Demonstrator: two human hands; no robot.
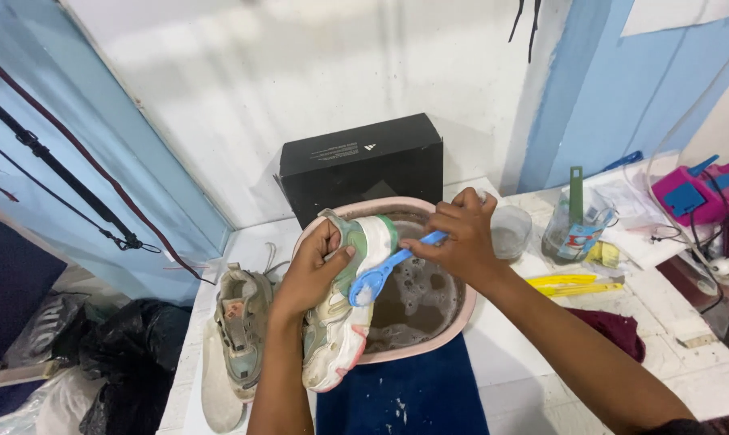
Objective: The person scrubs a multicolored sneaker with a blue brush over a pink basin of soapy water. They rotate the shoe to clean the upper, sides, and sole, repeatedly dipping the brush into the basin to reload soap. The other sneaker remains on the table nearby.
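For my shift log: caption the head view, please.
Left hand holds sneaker over pink basin; right hand scrubs it with blue brush.

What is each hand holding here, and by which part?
Left hand grips the sneaker around its heel end; right hand holds the blue brush by its handle.

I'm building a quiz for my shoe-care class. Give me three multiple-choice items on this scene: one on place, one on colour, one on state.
1. Where does the second shoe lie?
A. left of the basin
B. inside the basin
C. on the black box

2. What colour is the brush?
A. red
B. blue
C. black

3. What fills the basin?
A. nothing
B. dry sand
C. murky, foamy water

Answers:
1 A: it rests on the counter left of the held shoe.
2 B: the right hand grips a blue handle.
3 C: bubbles float on brown water; the left hand holds the shoe over it.
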